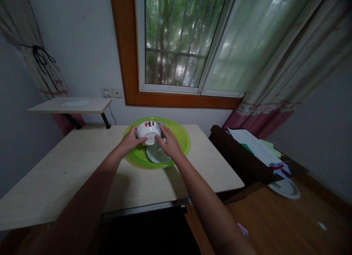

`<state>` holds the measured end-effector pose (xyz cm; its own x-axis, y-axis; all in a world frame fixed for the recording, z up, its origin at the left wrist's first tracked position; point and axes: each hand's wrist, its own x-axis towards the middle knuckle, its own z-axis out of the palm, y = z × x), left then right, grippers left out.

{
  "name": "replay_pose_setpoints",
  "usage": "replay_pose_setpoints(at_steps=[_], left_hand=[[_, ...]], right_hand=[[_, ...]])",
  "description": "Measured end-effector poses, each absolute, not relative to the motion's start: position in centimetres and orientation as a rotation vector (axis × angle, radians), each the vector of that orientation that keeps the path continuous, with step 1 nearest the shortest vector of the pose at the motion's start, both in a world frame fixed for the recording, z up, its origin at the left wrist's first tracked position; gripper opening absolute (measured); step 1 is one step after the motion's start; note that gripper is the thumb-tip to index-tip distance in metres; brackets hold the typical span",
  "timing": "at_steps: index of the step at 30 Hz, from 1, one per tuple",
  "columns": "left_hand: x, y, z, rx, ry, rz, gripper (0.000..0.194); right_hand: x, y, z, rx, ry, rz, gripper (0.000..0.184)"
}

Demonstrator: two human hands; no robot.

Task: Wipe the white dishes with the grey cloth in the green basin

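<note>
A white bowl with a red and dark pattern on its side is tilted so that its base faces me. My left hand grips its left side, the thumb lying against the base. On the right side my right hand holds the same bowl, also with the thumb near the base. Beneath the hands is a round bright green plastic basket on the desk. A pale dish rests inside the basket under the bowl, partly hidden by it and by my right hand. Something greyish behind the bowl is mostly covered.
The light wood desk stands against the wall below a barred window. A small raised shelf is on its left. To the right, papers lie on a dark brown piece of furniture, and a white round lid-like object is lower down.
</note>
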<state>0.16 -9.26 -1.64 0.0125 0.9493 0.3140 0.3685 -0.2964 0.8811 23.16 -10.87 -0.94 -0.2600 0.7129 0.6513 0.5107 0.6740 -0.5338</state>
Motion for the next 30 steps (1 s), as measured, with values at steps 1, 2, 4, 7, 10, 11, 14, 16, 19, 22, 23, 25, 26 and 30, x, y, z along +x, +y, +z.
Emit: replay_pose_setpoints(at_steps=[1,2,4,7,10,11,14,16,19,22,23,25,26,30], left_hand=[[0.1,-9.2,-1.6,1.685,1.372,1.280,0.061],[0.0,-9.1,-1.6,1.662,1.375,1.273,0.061],[-0.1,-9.1,-1.5,1.638,1.371,1.260,0.061],[0.0,-9.2,-1.4,1.659,1.385,1.222,0.061],[0.1,-9.4,-1.3,1.752,1.431,1.146,0.061],[0.2,-9.4,-1.3,1.792,1.451,1.117,0.060],[0.5,-9.6,-1.2,1.897,1.480,1.030,0.056],[0.6,-9.7,-1.1,1.939,1.481,0.994,0.054],[0.6,-9.7,-1.1,1.935,1.505,1.000,0.055],[0.3,-9.4,-1.1,1.871,1.528,1.076,0.057],[0.1,-9.4,-1.2,1.842,1.541,1.109,0.058],[-0.1,-9.2,-1.2,1.783,1.568,1.166,0.060],[-0.1,-9.2,-1.1,1.759,1.578,1.179,0.061],[-0.2,-9.4,-0.9,1.711,1.596,1.178,0.061]], right_hand=[[23.2,-10.7,-1.0,-0.957,-1.927,0.284,0.055],[23.2,-10.7,-1.1,-0.956,-1.927,0.298,0.056],[23.2,-10.7,-1.0,-0.948,-1.928,0.309,0.056],[23.2,-11.1,-0.7,-0.922,-1.956,0.276,0.055],[23.2,-11.8,-0.2,-0.829,-2.056,0.197,0.054],[23.1,-12.0,-0.1,-0.785,-2.105,0.172,0.054],[22.9,-12.5,0.2,-0.681,-2.241,0.108,0.053],[22.8,-12.7,0.4,-0.655,-2.288,0.070,0.052],[22.7,-12.6,0.3,-0.660,-2.267,0.032,0.051],[22.9,-12.3,0.1,-0.735,-2.165,0.030,0.052],[22.9,-12.1,-0.1,-0.778,-2.126,0.033,0.052],[23.0,-11.9,-0.4,-0.878,-2.060,0.039,0.052],[23.0,-11.8,-0.5,-0.925,-2.038,0.044,0.052],[23.0,-11.8,-0.8,-0.983,-2.024,0.057,0.055]])
